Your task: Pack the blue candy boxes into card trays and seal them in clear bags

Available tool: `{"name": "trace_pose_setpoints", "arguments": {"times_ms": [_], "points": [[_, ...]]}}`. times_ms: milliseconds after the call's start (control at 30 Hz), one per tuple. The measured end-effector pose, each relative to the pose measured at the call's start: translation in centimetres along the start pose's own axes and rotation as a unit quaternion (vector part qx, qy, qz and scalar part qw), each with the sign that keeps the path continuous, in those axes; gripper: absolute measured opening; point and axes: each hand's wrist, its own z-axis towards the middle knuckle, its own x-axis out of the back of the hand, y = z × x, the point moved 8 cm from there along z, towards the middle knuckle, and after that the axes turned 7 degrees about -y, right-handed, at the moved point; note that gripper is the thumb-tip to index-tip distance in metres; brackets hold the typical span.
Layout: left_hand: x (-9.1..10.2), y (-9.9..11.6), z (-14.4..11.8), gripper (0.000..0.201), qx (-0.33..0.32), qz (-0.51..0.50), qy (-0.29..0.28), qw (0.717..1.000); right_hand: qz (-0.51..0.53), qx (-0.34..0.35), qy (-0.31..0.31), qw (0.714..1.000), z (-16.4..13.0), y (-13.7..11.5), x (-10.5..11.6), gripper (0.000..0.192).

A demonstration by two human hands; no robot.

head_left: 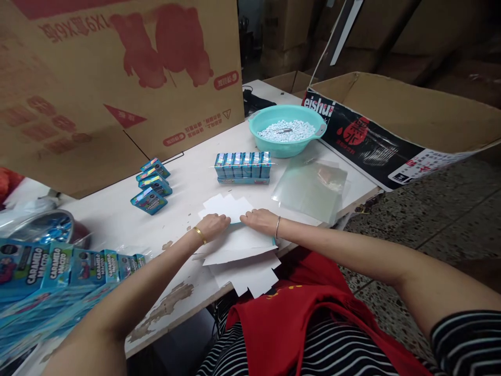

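Note:
A white die-cut cardboard blank (242,236) with notched flaps lies at the table's front edge, a thin blue edge showing along one side. My left hand (213,226) and my right hand (260,221) grip it along a fold near its middle, fingers closed, a small gap between them. The far flaps stick out beyond my fingertips; the near ones overhang toward my red apron. Farther back sits a display tray (243,180) filled with a row of small blue boxes (242,164), clear film around them. My fingertips hide part of the fold.
Several small blue boxes (151,199) stand left of centre. Clear plastic bags (311,190) lie on the right. Behind them is a turquoise basin (270,149) of small white pieces. Large cartons (117,94) stand at the back left, and packed candy boxes (58,266) at the near left.

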Motion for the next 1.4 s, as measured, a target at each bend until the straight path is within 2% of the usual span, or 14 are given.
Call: {"name": "trace_pose_setpoints", "arguments": {"times_ms": [267, 367, 467, 533, 600, 733, 800, 867, 933, 1000, 1067, 1200, 1300, 1400], "points": [[0.3, -0.8, -0.3, 0.034, 0.078, -0.033, -0.007, 0.996, -0.002, 0.001, 0.030, 1.000, -0.6, 1.6, 1.0, 0.031], [2.2, -0.5, -3.0, 0.039, 0.044, -0.093, 0.070, 0.992, 0.004, 0.010, 0.027, 1.000, -0.5, 2.3, 0.8, 0.036], [3.9, 1.9, -6.5, 0.069, -0.056, -0.227, 0.155, 0.960, 0.020, 0.017, 0.024, 0.999, -0.1, 3.0, 0.7, 0.040], [3.4, 3.8, -7.6, 0.050, -0.106, -0.301, 0.131, 0.938, 0.050, 0.010, 0.012, 0.999, -0.1, 3.5, 0.9, 0.042], [2.3, 4.5, -7.3, 0.028, -0.100, -0.355, 0.106, 0.923, 0.110, 0.002, 0.016, 0.994, -0.6, 3.6, 1.5, 0.040], [0.1, 2.6, -4.3, 0.020, -0.047, -0.491, 0.094, 0.865, 0.212, -0.004, 0.198, 0.957, -4.6, 1.9, 4.1, 0.049], [-0.4, 1.4, -2.9, 0.016, -0.031, -0.521, 0.106, 0.846, 0.184, 0.013, 0.245, 0.952, -6.5, -0.4, 3.3, 0.050], [-0.2, 0.9, -2.6, 0.015, -0.023, -0.471, 0.145, 0.870, 0.136, 0.012, 0.232, 0.963, -7.1, -2.3, 0.9, 0.053], [0.5, 1.8, -3.4, 0.024, -0.024, -0.344, 0.201, 0.917, 0.106, -0.006, 0.229, 0.968, -7.0, -3.0, -1.4, 0.047], [0.7, 3.4, -4.7, 0.038, -0.015, -0.211, 0.247, 0.946, 0.088, -0.025, 0.245, 0.965, -6.6, -3.1, -2.6, 0.038], [0.0, 4.5, -5.8, 0.042, 0.016, -0.147, 0.259, 0.955, 0.074, -0.040, 0.251, 0.964, -6.3, -3.0, -2.8, 0.034], [-1.7, 5.1, -5.9, 0.025, 0.053, -0.197, 0.221, 0.954, 0.087, -0.062, 0.183, 0.977, -5.6, -2.7, -2.6, 0.029], [-1.8, 4.3, -5.4, 0.013, 0.063, -0.278, 0.208, 0.936, 0.112, -0.079, 0.139, 0.981, -5.3, -2.5, -2.4, 0.022], [-1.5, 3.4, -4.7, 0.010, 0.062, -0.309, 0.157, 0.936, 0.143, -0.078, 0.104, 0.981, -4.9, -2.3, -2.5, 0.015]]}}
